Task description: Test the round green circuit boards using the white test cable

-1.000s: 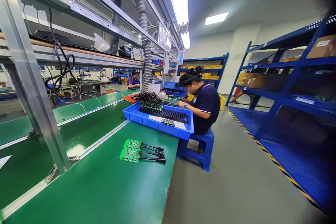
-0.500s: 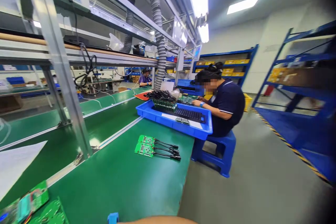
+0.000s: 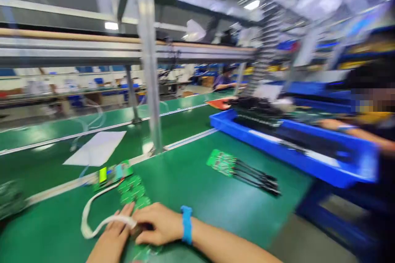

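Note:
My right hand, with a blue wristband, comes in from the lower right. Its fingers are closed round a brownish connector at the end of a white cable, over a green circuit board panel. My left hand lies flat beside it, fingers stretched out on the panel's left edge. The cable loops left and up to a board with a lit yellow-green display. Green boards with black leads lie on the table to the right.
A blue tray with boards and black cables stands at the right on the green table. A co-worker's arm is beyond it. A metal post rises behind the boards; white paper lies at the left.
The view has swung left and down, so the tray and boards appear farther right. Both my hands are now in view at the panel; before, only a forearm and part of the wristband showed.

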The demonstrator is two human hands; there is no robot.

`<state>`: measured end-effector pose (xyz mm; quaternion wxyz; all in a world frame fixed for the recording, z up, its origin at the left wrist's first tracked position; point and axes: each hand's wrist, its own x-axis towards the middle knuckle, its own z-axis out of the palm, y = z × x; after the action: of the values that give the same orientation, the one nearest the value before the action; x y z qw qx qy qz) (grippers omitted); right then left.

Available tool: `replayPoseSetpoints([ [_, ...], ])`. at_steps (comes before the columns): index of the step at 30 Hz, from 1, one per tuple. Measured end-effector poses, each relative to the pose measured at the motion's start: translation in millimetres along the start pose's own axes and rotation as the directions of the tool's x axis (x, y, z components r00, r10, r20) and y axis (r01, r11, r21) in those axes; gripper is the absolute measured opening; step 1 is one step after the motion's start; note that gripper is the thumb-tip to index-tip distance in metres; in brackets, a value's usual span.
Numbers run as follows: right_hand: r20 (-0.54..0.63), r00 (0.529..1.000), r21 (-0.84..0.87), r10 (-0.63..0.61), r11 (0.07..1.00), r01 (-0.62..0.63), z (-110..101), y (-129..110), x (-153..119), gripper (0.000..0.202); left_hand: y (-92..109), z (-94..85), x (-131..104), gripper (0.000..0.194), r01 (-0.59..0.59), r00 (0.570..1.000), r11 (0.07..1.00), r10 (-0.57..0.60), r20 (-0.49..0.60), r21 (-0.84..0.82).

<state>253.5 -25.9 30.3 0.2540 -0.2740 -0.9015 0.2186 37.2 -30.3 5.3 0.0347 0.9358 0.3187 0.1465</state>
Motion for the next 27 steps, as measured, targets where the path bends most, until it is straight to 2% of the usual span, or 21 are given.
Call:
replayPoseSetpoints([
  [3, -0.074, 0.997, 0.159, -0.024, 0.987, 0.036, -2.6, -4.9, -2.9, 0.025, 11.4, -11.4, -6.3, 0.096, 0.082, 0.99, 0.995, -0.075, 0.117, -0.06],
  [5, -0.073, 0.997, 0.246, -0.013, 0.969, 0.031, -3.3, -6.3, -4.3, 0.027, 15.8, -16.7, -3.4, 0.103, 0.126, 0.977, 0.986, -0.105, 0.187, -0.108],
  [7, -0.055, 0.998, 0.28, 0.015, 0.96, 0.001, -3.9, -9.5, -6.5, 0.028, 18.6, -19.6, -0.5, 0.106, 0.146, 0.972, 0.98, -0.117, 0.203, -0.133],
  [13, 0.015, 0.997, 0.268, 0.076, 0.96, -0.077, -4.2, -16.3, -8.7, 0.029, 20.8, -16.5, -4.0, 0.102, 0.101, 0.988, 0.978, -0.076, 0.133, -0.184],
  [19, 0.023, 0.994, 0.248, 0.11, 0.962, -0.112, -2.9, -19.7, -7.5, 0.028, 19.0, -11.7, -5.9, 0.096, 0.049, 0.998, 0.982, -0.043, 0.042, -0.181],
  [24, 0.015, 0.989, 0.231, 0.146, 0.962, -0.146, -7.6, -26.3, -5.8, 0.024, 19.9, -16.8, -5.0, 0.091, 0.037, 0.998, 0.979, -0.028, 0.047, -0.201],
  [27, -0.047, 0.976, 0.278, 0.214, 0.941, -0.193, -18.6, -10.6, 10.0, 0.019, 19.8, -22.7, -6.7, 0.098, 0.029, 0.998, 0.981, -0.017, 0.064, -0.192],
])
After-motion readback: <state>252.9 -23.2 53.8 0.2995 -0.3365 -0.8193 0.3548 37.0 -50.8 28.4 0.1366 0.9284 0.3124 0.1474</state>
